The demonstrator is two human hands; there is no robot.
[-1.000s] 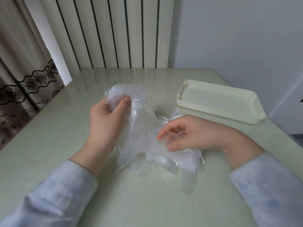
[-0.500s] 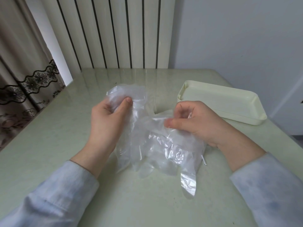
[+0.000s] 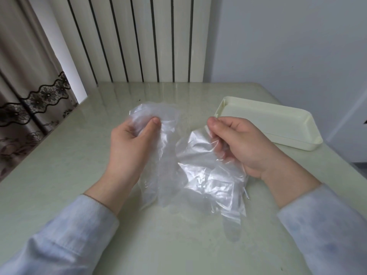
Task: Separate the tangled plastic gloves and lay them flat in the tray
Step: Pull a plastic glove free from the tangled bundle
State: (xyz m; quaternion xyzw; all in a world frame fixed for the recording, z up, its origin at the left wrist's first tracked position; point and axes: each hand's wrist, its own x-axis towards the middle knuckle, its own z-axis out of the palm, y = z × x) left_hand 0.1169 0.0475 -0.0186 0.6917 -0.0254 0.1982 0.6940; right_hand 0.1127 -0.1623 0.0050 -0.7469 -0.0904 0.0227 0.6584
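Clear plastic gloves hang in two bunches over the pale green table [image 3: 59, 175]. My left hand [image 3: 129, 143] pinches the upper edge of the left bunch [image 3: 164, 155] between thumb and fingers. My right hand [image 3: 238, 141] grips the cuff of the right bunch [image 3: 210, 181], whose fingers trail down onto the table. A narrow gap shows between the two bunches near the top; lower down they overlap. The cream tray [image 3: 309, 124] lies at the right, just behind my right hand, with nothing in it.
A white ribbed radiator [image 3: 139, 40] stands against the wall behind the table. A beige curtain with black lace trim [image 3: 29, 92] hangs at the left. The table's right edge runs close past the tray.
My right hand took hold of a bunch of gloves, lifted it and pulled it to the right, away from the bunch in my left hand. My left hand stayed put.
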